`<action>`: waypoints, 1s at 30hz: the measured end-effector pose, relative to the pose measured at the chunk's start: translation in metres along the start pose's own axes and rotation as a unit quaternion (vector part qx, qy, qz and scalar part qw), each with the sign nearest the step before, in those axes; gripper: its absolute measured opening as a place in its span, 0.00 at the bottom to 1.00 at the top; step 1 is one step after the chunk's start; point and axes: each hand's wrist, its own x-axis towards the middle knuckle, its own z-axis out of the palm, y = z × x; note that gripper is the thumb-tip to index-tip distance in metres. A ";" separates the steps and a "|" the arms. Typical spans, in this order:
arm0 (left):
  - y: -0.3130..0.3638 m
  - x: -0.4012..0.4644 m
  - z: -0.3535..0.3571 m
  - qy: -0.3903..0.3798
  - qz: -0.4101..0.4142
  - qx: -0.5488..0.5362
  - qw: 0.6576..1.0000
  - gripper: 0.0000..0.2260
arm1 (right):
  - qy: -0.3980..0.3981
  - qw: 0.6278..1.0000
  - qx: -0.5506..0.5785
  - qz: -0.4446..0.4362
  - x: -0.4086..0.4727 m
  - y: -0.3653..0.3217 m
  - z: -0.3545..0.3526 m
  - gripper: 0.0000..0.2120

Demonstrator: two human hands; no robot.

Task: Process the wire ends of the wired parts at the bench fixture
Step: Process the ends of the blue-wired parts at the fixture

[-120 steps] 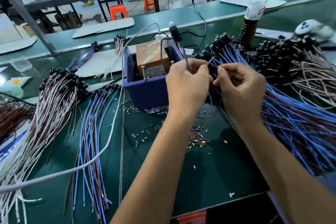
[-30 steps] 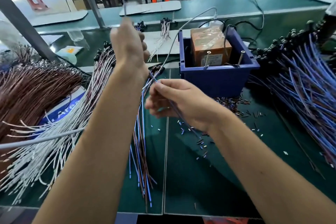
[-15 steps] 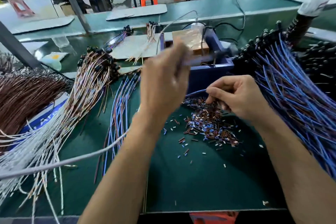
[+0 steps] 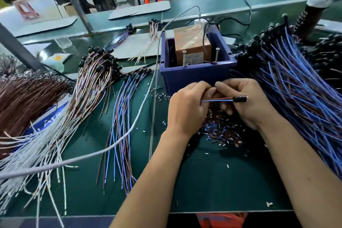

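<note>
Blue-and-brown wired part [image 4: 224,99] sits at centre frame, held across both hands just at 6 o'clock of the blue fixture box [image 4: 196,77]; black cap end points to 3 o'clock. Left hand [image 4: 187,111] has fingers curled round the wire pair; right hand [image 4: 248,103] pinches near the cap, fingers closed on it. Wire looks light, thin, floppy; likely kinks if bent hard; grip close to the free ends for control, cap for a firm hold. Unprocessed blue bundle [image 4: 296,89] at 3 o'clock; done wires [image 4: 120,126] at 9 o'clock; stripped insulation bits [image 4: 222,131] litter the green worktop [image 4: 212,181].
</note>
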 end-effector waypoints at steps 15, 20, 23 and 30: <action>-0.023 0.003 -0.007 -0.019 -0.133 -0.172 0.976 0.14 | 0.106 0.993 0.053 0.011 0.003 -0.004 -0.013 0.12; -0.021 0.006 -0.009 0.021 -0.208 -0.309 0.928 0.12 | 0.097 0.995 0.008 -0.012 0.001 -0.002 -0.002 0.05; -0.014 0.003 -0.004 0.009 -0.195 -0.330 0.924 0.10 | 0.055 0.997 0.058 -0.010 -0.001 -0.002 0.018 0.08; -0.004 0.002 -0.002 0.015 -0.156 -0.333 0.930 0.08 | 0.056 0.992 0.115 -0.022 -0.006 -0.006 0.027 0.07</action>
